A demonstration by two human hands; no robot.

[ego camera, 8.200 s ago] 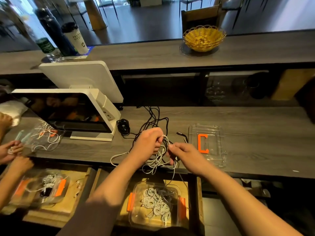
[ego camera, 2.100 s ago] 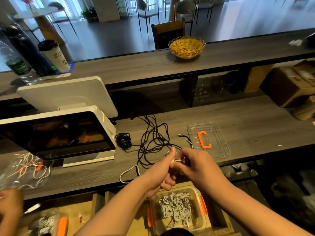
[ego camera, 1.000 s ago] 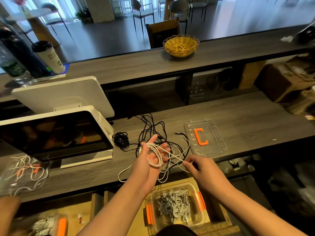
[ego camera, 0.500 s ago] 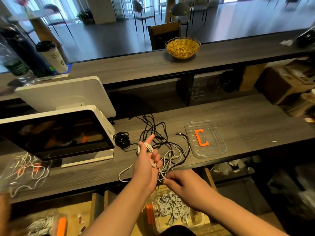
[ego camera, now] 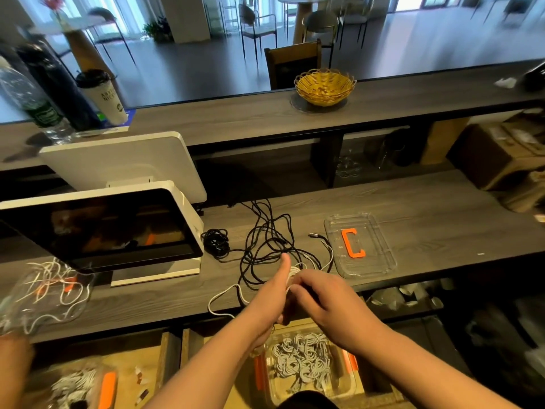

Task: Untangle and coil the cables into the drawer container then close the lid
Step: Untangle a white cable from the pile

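Near the surface's front edge, our left hand (ego camera: 272, 293) holds white cable (ego camera: 293, 271) loops as a spool; right hand (ego camera: 321, 296) fingers pinch the strand, winding above the open container (ego camera: 351, 388).

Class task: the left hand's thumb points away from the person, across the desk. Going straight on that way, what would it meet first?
Probably the tangle of black cables lying just beyond the left hand, though depth is hard to judge from a single view. The clear lid sits off to the right of that line.
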